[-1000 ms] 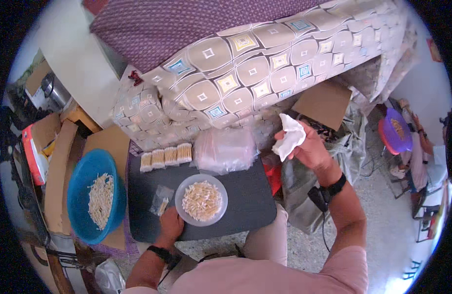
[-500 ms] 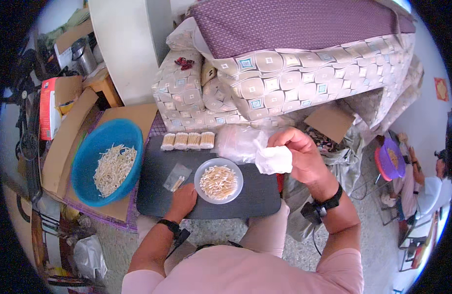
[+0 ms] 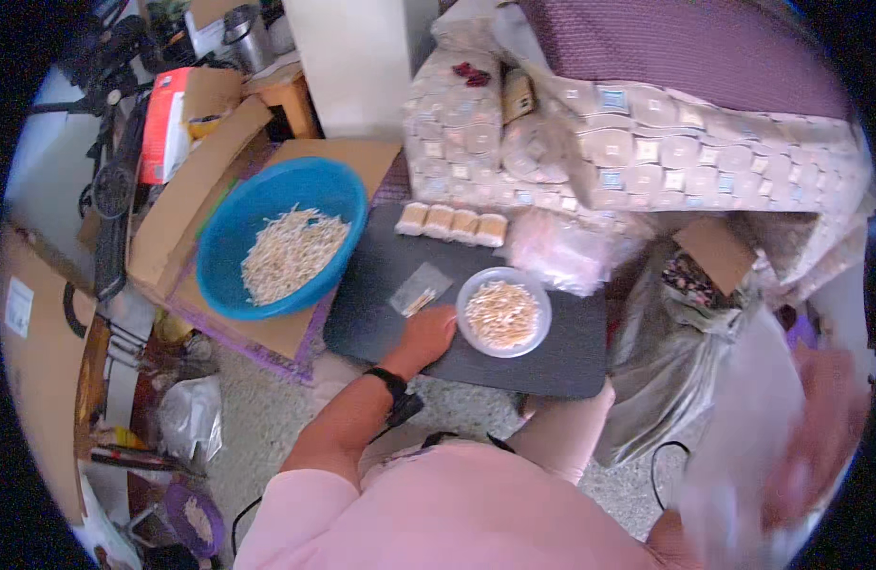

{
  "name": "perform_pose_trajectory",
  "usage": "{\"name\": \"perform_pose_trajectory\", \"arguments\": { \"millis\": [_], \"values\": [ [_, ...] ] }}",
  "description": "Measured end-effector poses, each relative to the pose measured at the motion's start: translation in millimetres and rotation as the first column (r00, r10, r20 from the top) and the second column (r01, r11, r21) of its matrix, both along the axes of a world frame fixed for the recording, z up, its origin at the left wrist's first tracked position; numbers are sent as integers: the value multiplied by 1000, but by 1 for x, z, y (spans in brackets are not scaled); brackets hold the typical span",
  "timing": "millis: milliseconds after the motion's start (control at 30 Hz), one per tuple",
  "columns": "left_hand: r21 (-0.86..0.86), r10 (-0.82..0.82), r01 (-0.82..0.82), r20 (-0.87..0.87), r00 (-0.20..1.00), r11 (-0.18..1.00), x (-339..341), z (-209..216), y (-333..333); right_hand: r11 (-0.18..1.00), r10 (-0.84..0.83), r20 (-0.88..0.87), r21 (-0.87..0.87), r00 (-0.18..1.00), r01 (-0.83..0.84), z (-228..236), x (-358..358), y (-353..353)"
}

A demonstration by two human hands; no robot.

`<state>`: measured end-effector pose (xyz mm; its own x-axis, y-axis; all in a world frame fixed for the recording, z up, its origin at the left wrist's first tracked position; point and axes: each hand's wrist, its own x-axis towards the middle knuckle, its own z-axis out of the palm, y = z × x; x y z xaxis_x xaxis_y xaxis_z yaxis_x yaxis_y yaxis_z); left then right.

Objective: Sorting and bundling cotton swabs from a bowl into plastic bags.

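My left hand rests, fingers curled in, on the dark small table. It lies between a small clear plastic bag with a few cotton swabs by it and a white bowl full of loose swabs. Whatever the fingers hold is hidden. Far out to the right, my right hand is smeared by motion, its fingers unreadable. A pale, blurred, see-through sheet hangs beside it.
Several packed swab bundles line the table's far edge, next to a heap of clear plastic bags. To the left, a blue basin of swabs stands on cardboard. A grey sack and patterned sofa stand nearby.
My right hand has swung from above the table's right end, where it held up a crumpled white piece, to the far lower right. The view has shifted. My left hand stays by the bowl.
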<state>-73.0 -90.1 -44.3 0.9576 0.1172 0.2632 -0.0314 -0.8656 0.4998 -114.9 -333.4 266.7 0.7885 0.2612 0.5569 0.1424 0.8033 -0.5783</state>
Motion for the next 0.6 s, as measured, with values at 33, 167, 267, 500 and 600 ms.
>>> {"name": "perform_pose_trajectory", "arguments": {
  "millis": [33, 167, 267, 500, 600],
  "values": [
    [9, 15, -15, 32, 999, 1000, -9, -1, 5, 999, 50, -8, 16, 999, -50, -8, -5, 8],
    [19, -7, 7, 3, 1000, 1000, 0, 0, 1, 996, 78, 5, 35, 997, -78, 5, -12, 24],
    [74, 62, -63, 18, 998, 995, 0, -11, -1, 996, 86, -1, 37, 996, -85, 2, -21, 29],
    [32, 22, -24, 61, 998, 999, 4, -23, 9, 999, 19, 17, 33, 1000, -19, 1, -29, 34],
    [50, 57, -54, -69, 996, 997, 3, -14, 5, 999, -4, 26, 44, 1000, 2, 1, -33, 36]
  ]
}}
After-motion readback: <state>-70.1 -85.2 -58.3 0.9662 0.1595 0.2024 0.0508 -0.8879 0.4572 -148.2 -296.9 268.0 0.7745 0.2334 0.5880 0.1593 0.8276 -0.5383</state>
